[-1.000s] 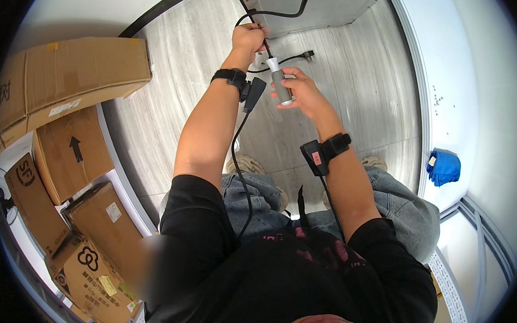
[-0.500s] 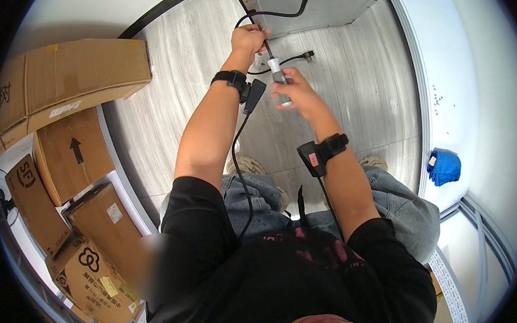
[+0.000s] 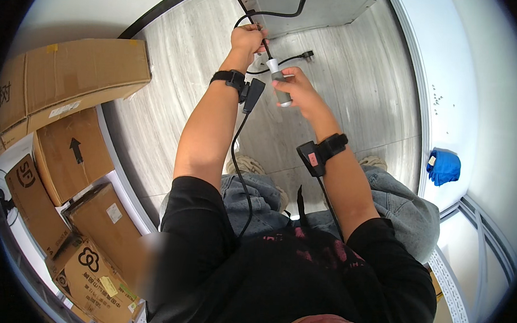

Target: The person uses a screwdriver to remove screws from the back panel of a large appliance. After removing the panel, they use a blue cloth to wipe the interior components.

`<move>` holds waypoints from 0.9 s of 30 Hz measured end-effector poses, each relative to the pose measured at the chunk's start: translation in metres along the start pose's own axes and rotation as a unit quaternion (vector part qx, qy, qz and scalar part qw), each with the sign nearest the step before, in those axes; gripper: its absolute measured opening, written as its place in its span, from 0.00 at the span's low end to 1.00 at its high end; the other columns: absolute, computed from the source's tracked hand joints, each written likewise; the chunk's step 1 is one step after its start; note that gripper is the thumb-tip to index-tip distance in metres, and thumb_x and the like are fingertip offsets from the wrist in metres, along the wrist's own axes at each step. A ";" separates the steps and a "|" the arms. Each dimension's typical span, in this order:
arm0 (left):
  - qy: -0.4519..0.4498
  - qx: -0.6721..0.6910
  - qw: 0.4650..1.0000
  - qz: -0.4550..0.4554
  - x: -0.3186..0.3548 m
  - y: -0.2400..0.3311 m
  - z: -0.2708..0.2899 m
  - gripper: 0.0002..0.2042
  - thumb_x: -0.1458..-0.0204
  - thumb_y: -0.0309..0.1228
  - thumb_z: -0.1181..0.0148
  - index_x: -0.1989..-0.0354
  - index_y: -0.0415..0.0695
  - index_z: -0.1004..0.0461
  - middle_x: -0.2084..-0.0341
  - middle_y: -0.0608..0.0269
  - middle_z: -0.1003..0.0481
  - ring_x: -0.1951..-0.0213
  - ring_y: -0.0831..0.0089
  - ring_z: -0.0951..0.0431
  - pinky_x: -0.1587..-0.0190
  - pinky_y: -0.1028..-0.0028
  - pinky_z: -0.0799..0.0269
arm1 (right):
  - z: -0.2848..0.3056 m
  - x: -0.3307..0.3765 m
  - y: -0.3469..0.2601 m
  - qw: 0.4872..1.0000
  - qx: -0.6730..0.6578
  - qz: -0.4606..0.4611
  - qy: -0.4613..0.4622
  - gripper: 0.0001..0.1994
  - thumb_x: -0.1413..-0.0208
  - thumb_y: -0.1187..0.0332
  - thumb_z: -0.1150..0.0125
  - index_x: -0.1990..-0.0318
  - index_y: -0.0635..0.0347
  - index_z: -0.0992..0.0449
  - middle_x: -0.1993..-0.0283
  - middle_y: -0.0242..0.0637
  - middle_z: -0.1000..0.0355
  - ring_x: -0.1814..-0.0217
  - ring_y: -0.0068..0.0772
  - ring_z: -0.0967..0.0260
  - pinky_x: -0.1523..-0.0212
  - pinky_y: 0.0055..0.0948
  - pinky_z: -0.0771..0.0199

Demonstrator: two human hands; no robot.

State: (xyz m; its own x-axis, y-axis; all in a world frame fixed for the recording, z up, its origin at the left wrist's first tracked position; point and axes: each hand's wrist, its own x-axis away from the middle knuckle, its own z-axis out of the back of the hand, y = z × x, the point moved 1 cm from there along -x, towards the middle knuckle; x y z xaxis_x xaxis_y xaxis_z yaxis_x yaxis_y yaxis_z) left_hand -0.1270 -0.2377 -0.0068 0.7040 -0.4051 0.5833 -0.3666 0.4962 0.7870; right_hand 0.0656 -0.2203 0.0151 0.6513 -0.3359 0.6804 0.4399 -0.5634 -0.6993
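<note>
**Left hand (image 3: 248, 39) at the shaft end, screwdriver (image 3: 282, 97) in the right hand (image 3: 301, 90)**

At far left, cardboard cartons (image 3: 88, 65) are stacked, well apart from the work. Toward the middle, the left hand, with a black wrist strap (image 3: 230, 78) behind it, is bent inward with its fingers curled beside the far end of the screwdriver's dark shaft (image 3: 269, 52); whether they pinch the shaft or something next to it cannot be told. A black cable (image 3: 278, 14) loops just beyond those fingers, in front of a white cabinet (image 3: 330, 13).

The screwdriver lies between the hands, above the grey plank floor (image 3: 356, 90), its handle slanting toward the wearer. The right hand is closed lightly round the grey handle, thumb and fingers on opposite sides. Right of the shaft, a black power plug (image 3: 307, 56) rests on the floor.

To work well here, the shaft should probably be held in line with whatever its tip meets, pressure going straight along it, with the left fingertips clear of the tip and the cable loop out of the way.

Far right sits a folded blue cloth (image 3: 444, 169).
</note>
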 end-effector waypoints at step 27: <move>-0.082 0.125 0.989 -0.004 0.028 -0.005 -0.041 0.11 0.40 0.36 0.54 0.59 0.43 0.27 0.70 0.61 0.25 0.69 0.72 0.24 0.67 0.75 0.26 | 0.047 -0.002 0.033 0.993 0.047 0.071 0.080 0.19 0.56 0.78 0.38 0.54 0.65 0.31 0.63 0.34 0.32 0.63 0.27 0.34 0.63 0.29 0.34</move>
State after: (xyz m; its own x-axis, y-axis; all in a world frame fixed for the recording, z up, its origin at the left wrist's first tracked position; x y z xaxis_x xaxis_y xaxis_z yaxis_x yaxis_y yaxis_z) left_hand -0.0803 -0.2196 -0.0026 0.6067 -0.5384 0.5848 -0.5139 0.2956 0.8053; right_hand 0.1078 -0.2025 -0.0194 0.6077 -0.5265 0.5946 0.4116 -0.4315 -0.8027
